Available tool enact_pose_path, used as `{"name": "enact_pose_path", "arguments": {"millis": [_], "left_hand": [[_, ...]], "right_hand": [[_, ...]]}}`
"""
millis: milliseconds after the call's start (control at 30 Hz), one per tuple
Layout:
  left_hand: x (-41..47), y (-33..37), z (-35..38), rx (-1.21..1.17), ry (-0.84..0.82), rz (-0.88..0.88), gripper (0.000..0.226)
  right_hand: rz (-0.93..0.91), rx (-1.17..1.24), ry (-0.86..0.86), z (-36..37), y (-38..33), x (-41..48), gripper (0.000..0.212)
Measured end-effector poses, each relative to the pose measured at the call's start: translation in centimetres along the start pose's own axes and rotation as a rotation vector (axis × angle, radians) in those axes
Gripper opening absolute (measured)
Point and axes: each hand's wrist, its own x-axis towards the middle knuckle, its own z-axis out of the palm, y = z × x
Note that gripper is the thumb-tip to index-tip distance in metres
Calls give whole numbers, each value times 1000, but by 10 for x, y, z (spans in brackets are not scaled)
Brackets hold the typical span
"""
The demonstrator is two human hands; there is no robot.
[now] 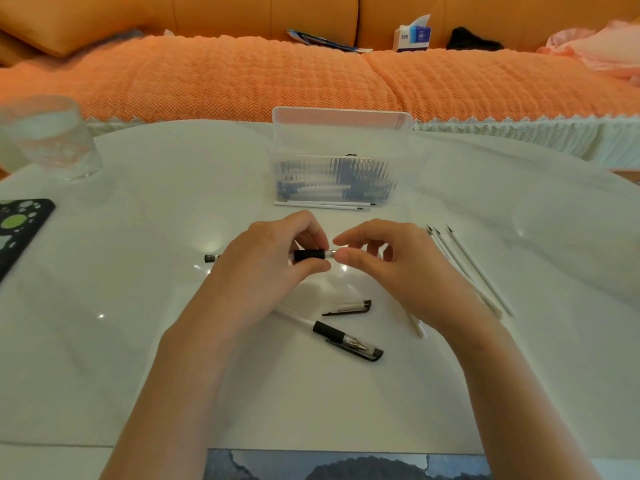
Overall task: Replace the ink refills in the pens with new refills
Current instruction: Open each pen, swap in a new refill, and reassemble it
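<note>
Head view: pen (309, 255) held level over the white table's (138, 306) middle.
Left hand (266, 268) grips its barrel; right hand (391, 268) pinches its tip end. Nearer lie a cap (348, 307) and another pen (332, 332); refills (467, 271) lie right, a clear box (341, 161) farther.

Glass (52, 136) far left on table (104, 341), spotted dark case (20, 226) at left edge; tissue box (412, 36) on far orange sofa (242, 74).

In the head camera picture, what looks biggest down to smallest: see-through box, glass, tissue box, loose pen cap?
1. see-through box
2. glass
3. tissue box, far back, so it only looks small
4. loose pen cap
</note>
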Motion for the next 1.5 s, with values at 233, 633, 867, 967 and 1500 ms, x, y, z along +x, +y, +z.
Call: {"name": "enact_pose_path", "arguments": {"millis": [233,633,867,967,1500], "left_hand": [[1,1,-2,-15,26,63,15],[-1,1,-5,-36,-19,19,10],[-1,7,-5,33,19,7,33],[-1,3,-6,-5,41,-5,22],[-2,-7,-12,-39,88,0,10]], "right_hand": [[-18,15,-14,2,-3,1,7],[-55,17,15,0,-3,0,4],[-34,6,46,-2,0,0,3],[-18,27,65,-3,1,1,5],[35,-104,37,-1,6,-1,4]]}}
